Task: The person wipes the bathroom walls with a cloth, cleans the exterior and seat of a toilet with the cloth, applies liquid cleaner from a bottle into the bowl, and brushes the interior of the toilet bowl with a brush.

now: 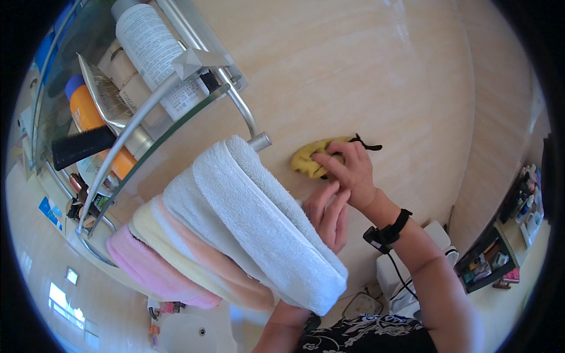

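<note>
My right hand (353, 179) is up against the beige wall, its fingers bent and closed on a yellow cloth-like item (305, 161) with dark marks. A thin black loop (369, 145) sticks out past its right end. Just below, my left hand (328, 216) is near the right wrist, fingers loosely bent and apart, and no object shows in them. A light blue towel (259, 217) hides part of that hand and its forearm. A black strap with a small device and cable (388, 232) is around my right wrist.
Pink, cream and peach towels (159, 267) hang left of the blue one. Above them, a metal-railed glass shelf (170, 120) holds bottles, tubes and a black comb (82, 147). A white washbasin (188, 332) is low down; a cabinet (486, 262) with small items stands right.
</note>
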A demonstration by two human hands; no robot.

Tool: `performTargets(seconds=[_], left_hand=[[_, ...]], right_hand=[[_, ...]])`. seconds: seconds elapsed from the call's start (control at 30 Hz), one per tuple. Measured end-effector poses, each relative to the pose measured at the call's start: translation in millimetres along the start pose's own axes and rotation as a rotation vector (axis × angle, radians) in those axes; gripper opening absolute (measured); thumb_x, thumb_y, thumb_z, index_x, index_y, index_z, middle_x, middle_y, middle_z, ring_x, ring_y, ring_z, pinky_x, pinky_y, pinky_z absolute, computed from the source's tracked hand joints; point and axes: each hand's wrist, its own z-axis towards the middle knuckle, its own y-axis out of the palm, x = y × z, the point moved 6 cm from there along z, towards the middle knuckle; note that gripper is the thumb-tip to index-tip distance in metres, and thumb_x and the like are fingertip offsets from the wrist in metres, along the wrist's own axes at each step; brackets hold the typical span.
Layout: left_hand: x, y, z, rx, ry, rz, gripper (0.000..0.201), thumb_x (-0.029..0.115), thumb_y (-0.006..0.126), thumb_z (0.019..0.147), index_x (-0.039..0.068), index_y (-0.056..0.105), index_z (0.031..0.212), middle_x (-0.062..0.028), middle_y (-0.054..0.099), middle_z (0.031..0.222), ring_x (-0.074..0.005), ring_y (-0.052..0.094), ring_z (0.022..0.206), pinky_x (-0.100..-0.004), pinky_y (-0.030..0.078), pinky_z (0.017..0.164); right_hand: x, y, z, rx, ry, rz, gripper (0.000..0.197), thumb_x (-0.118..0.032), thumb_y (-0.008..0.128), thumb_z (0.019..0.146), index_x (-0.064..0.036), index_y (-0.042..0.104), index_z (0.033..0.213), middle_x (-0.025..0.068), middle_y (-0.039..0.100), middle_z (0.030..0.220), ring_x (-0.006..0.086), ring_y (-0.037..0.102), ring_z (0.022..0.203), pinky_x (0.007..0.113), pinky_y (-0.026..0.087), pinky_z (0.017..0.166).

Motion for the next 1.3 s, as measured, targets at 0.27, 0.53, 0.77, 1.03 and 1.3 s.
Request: performTargets(seconds=[0.27,0.53,0.77,1.03,1.3], left_hand=[[-38.1,-29.1,44.2,0.160,0.062,0.519,0.031,0.008,0.062,0.086,0.011,0.065,0.117,-0.0082,0.063,0.103,-0.0304,0.059,0.081,-0.0442,0.046,0.074],[-48.3,-41.0,50.5,0.106,0.109,0.693,0.027,0.008,0.062,0.087,0.013,0.067,0.114,-0.0078,0.057,0.098,-0.0293,0.056,0.082,-0.0428,0.045,0.070],[-62.3,-37.8,41.4,0.146,0.198,0.647,0.031,0.006,0.068,0.084,0.014,0.068,0.114,-0.0061,0.054,0.096,-0.0272,0.052,0.082,-0.0398,0.043,0.071],[-67.8,-34.5,40.9,0.192,0.189,0.648,0.030,0.007,0.069,0.084,0.014,0.068,0.113,-0.0063,0.054,0.097,-0.0263,0.052,0.081,-0.0395,0.042,0.071],[-63.3,-35.9,44.1,0.216,0.175,0.620,0.028,0.009,0.071,0.083,0.015,0.069,0.110,-0.0059,0.054,0.096,-0.0251,0.052,0.081,-0.0389,0.042,0.072]], right_hand=[[0.1,-0.5,-13.4,0.179,0.101,-0.057,0.041,-0.001,0.062,0.065,-0.0154,0.068,0.103,0.0062,0.054,0.100,0.0260,0.049,0.082,0.035,0.043,0.072],[6.8,1.2,-40.6,0.094,0.070,-0.004,0.041,-0.008,0.065,0.064,-0.0193,0.070,0.102,0.0022,0.053,0.099,0.0227,0.047,0.081,0.035,0.040,0.069],[6.0,3.2,-41.7,0.088,0.061,-0.003,0.042,-0.009,0.064,0.063,-0.0192,0.070,0.103,0.0029,0.053,0.099,0.0227,0.047,0.082,0.034,0.040,0.070],[6.4,4.2,-43.9,0.091,0.059,-0.014,0.045,-0.008,0.063,0.063,-0.0189,0.070,0.105,0.0036,0.053,0.100,0.0227,0.048,0.081,0.034,0.041,0.071],[5.7,5.1,-44.8,0.092,0.072,-0.019,0.044,-0.007,0.061,0.063,-0.0187,0.070,0.105,0.0043,0.053,0.100,0.0233,0.048,0.081,0.035,0.041,0.071]])
